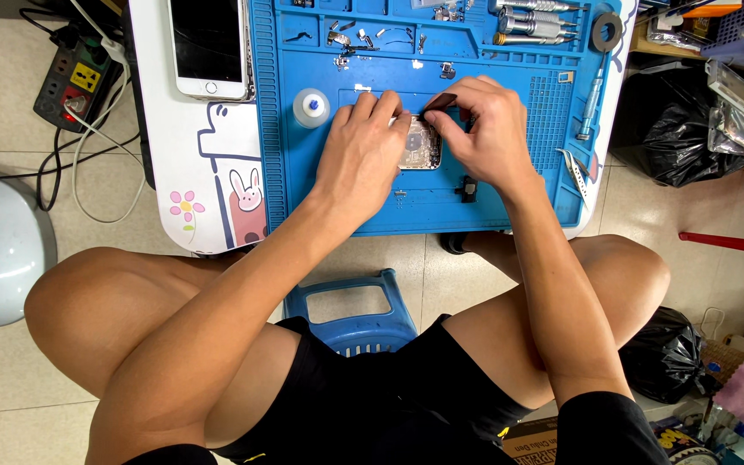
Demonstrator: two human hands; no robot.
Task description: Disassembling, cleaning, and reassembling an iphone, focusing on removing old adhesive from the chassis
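**Ana:** Knees first, right under the lens: 2 bare legs in black shorts [372, 405], straddling a blue plastic stool [353, 312] on the tiled floor.

**Ben:** And above them both arms run up to the blue work mat [510, 211] on the small white table [170, 164].

**Ana:** Left hand [363, 151] lies flat-ish on the mat, fingers curled down over the left edge of an opened phone body [421, 145], pinning it. That silver shell sits mid-mat, between the 2 hands.

**Ben:** Right hand [488, 129] is pinched narrow, thumb and fingertips closed on a thin dark strip [439, 102] that rises from the top of the shell. Whether the strip is free of the phone, I cannot tell.

**Ana:** Around them: a small round white bottle [311, 108] just left of the left hand, a little black part [468, 189] lying below the right hand.

**Ben:** Screws and tiny bits sit in the mat's top trays, metal drivers [534, 21] at the upper right, tweezers [577, 168] by the right edge.

**Ana:** A white phone screen [209, 47] lies face up off the mat, upper left. Power strip [75, 86] on the floor beyond it, black bags [678, 129] to the right.
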